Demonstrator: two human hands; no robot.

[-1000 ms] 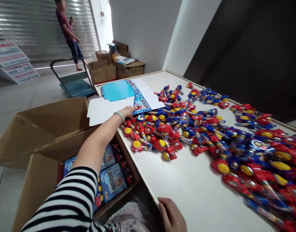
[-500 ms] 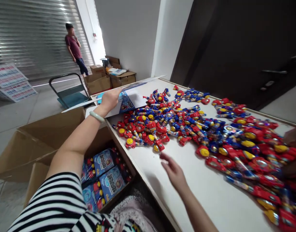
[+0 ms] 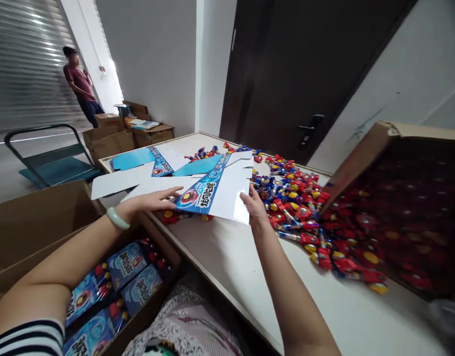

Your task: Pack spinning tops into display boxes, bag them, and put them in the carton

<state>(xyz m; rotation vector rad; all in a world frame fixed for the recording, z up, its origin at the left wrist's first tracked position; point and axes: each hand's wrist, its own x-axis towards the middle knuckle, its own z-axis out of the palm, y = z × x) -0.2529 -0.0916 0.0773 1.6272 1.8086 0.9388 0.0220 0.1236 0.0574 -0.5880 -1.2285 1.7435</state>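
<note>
A flat printed cardboard box blank (image 3: 227, 198), white with a blue panel, is raised over the table (image 3: 235, 267). My right hand (image 3: 255, 205) grips its right edge, thumb on top. My left hand (image 3: 157, 200), below a pale green bangle, lies with fingers stretched out at the left side of the blank. Behind it, a second blank (image 3: 133, 158) with bright blue areas rests on the table. Red, blue and yellow plastic toys (image 3: 290, 193) are heaped beyond and right of my right hand, partly covered by the raised blank.
An open carton (image 3: 164, 237) below the table edge holds printed boxes (image 3: 125, 264) with toys. At right, a tipped carton (image 3: 394, 131) contains more toys. A trolley (image 3: 49, 148), cardboard cartons (image 3: 112, 143) and a standing person (image 3: 79, 81) are at far left.
The view has turned right. My left hand has let go of the raised sheet edge and flattened out. My right hand has risen from the bare tabletop and taken hold of the box blank.
</note>
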